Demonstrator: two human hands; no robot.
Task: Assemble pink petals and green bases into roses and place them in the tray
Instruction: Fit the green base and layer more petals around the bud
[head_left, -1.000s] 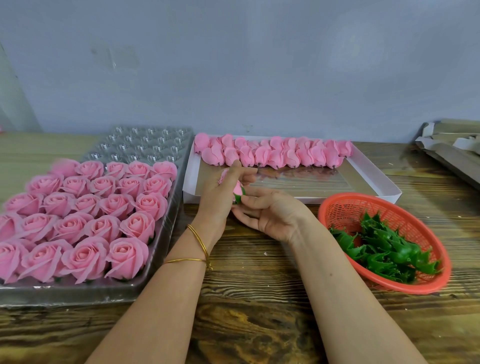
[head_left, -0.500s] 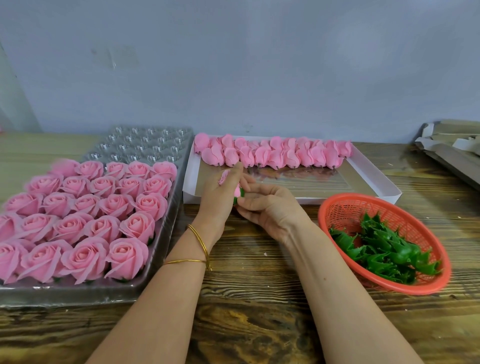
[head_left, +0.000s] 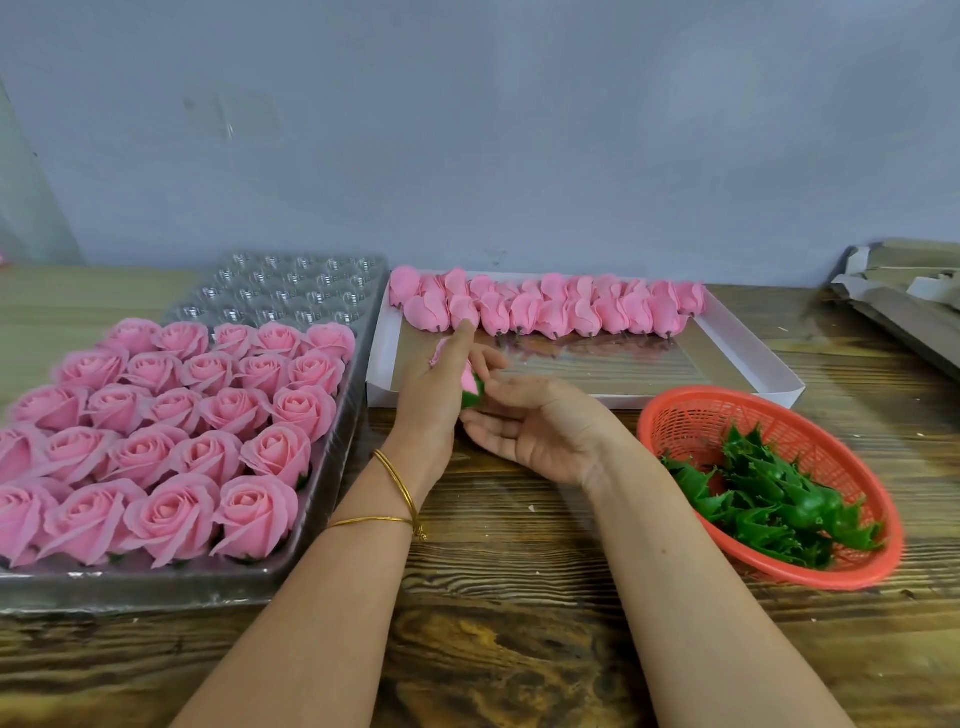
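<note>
My left hand (head_left: 434, 400) is closed around a pink rose bud with a green base (head_left: 471, 388), held just in front of the white box. My right hand (head_left: 540, 426) lies palm up beside it, fingers spread, fingertips touching the green base. Most of the bud is hidden behind my left hand. Loose pink petal buds (head_left: 550, 309) lie in a row along the back of the white box (head_left: 748, 358). Green bases (head_left: 774, 504) fill the red basket (head_left: 675, 415) at the right. Finished roses (head_left: 171, 431) stand in the clear plastic tray (head_left: 332, 467) at the left.
The tray's far rows of cells (head_left: 296, 288) hold nothing. Flattened cardboard pieces (head_left: 904, 296) are stacked at the far right edge of the wooden table (head_left: 519, 597). A grey wall runs close behind everything.
My right hand has opened and turned palm up, sliding slightly down from the bud. My left hand keeps its grip and has tilted the bud a little.
</note>
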